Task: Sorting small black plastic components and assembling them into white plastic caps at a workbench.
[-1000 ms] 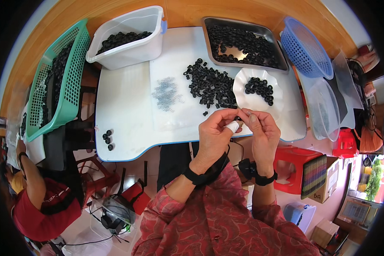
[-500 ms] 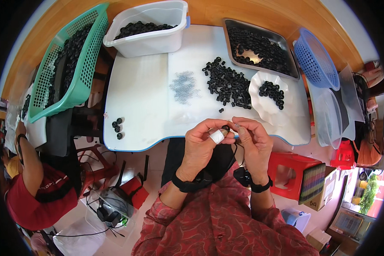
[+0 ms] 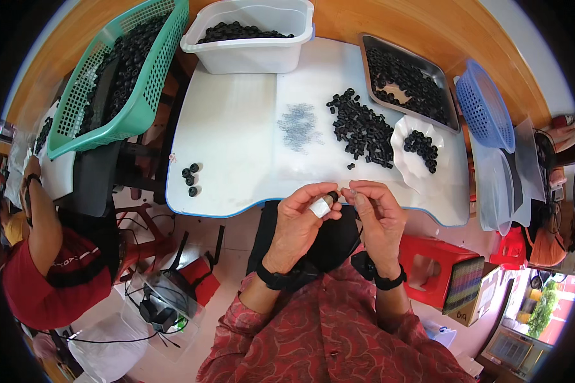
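Just over the table's near edge, my left hand (image 3: 295,225) pinches a small black round plastic part (image 3: 333,196) between thumb and fingers. White tape (image 3: 320,207) is wrapped round one of its fingers. Close beside it on the right, my right hand (image 3: 382,220) has thumb and forefinger pressed together; something tiny may be between them, too small to name. Beyond the hands lie a patch of tiny grey metal-looking pieces (image 3: 299,127) and a heap of small black plastic pieces (image 3: 363,134). A white wavy-rimmed plate (image 3: 407,170) holds several black round parts (image 3: 420,148).
Several black parts (image 3: 190,180) lie at the table's left. Round the far side stand a green basket (image 3: 148,105), a white tub (image 3: 249,59), a metal tray (image 3: 450,121) and a blue basket (image 3: 485,108). A red stool (image 3: 431,271) is at right; another person (image 3: 54,281) sits at left.
The table has shifted a little to the right in the picture as the view turned. My right fingertips have drawn slightly away from the black part, which stays in my left hand.
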The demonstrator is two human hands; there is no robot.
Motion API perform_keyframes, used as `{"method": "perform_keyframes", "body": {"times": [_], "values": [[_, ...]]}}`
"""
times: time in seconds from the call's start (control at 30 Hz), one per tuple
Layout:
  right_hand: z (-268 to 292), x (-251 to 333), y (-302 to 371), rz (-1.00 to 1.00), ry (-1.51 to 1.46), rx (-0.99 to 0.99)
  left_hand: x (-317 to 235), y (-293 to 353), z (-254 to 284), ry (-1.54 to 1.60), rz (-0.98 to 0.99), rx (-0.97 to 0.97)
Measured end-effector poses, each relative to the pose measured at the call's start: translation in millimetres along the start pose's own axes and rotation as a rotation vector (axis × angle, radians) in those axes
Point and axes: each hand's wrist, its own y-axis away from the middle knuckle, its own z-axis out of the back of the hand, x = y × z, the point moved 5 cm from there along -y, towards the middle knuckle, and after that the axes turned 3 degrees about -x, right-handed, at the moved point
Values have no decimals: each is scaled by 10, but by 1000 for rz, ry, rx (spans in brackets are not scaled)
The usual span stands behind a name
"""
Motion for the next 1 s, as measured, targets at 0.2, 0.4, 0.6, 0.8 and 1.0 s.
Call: {"method": "perform_keyframes", "body": {"times": [0.2, 0.4, 0.6, 0.8, 1.0], "values": [[-152, -54, -47, -63, -23, 22, -121, 45, 147, 8, -34, -71], [-261, -59, -89, 90, 104, 81, -173, 36, 225, 13, -59, -103], [-356, -26, -78, 182, 227, 129, -184, 30, 232, 23, -81, -76], [-405, 72, -79, 232, 341, 164, -203, 41, 234, 23, -82, -68], [-426, 107, -67, 253, 383, 185, -196, 55, 221, 15, -78, -70]]}}
